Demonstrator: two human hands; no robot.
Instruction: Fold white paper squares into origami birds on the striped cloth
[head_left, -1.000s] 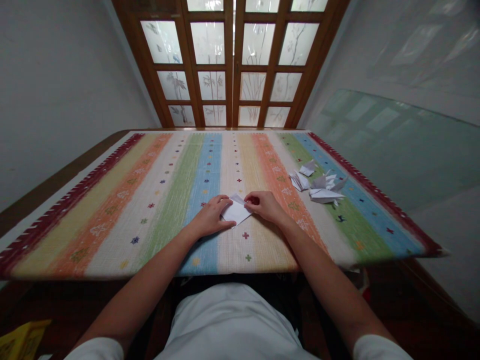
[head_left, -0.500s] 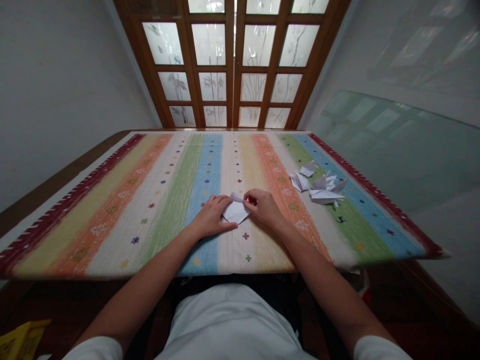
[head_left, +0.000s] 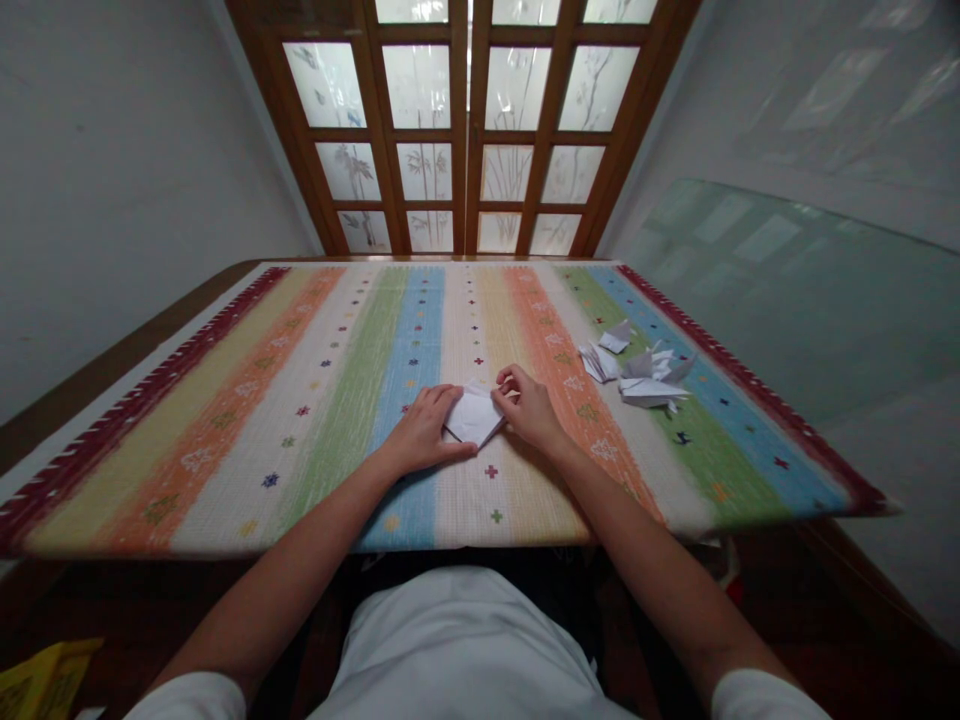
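Note:
A small piece of folded white paper (head_left: 474, 416) lies on the striped tablecloth in front of me, with pointed corners and creased edges. My left hand (head_left: 426, 430) grips its left side, the thumb along the lower edge and the fingers at the upper left. At the upper right edge, my right hand (head_left: 529, 408) has its thumb and curled forefinger pinched at the paper. The fingertips there partly cover that corner. Off to the right rests a cluster of folded white paper cranes (head_left: 651, 378), apart from both hands.
A striped, patterned tablecloth (head_left: 330, 400) covers the table, whose near edge runs just before my body. Wooden doors with frosted panes (head_left: 431, 170) stand behind it. A glass sheet (head_left: 795, 300) leans at the right wall. Something yellow (head_left: 51, 678) sits low at left.
The flap standing at the paper's top now lies flatter. My right hand has shifted slightly right and up along the edge; my left hand stays nearly in place.

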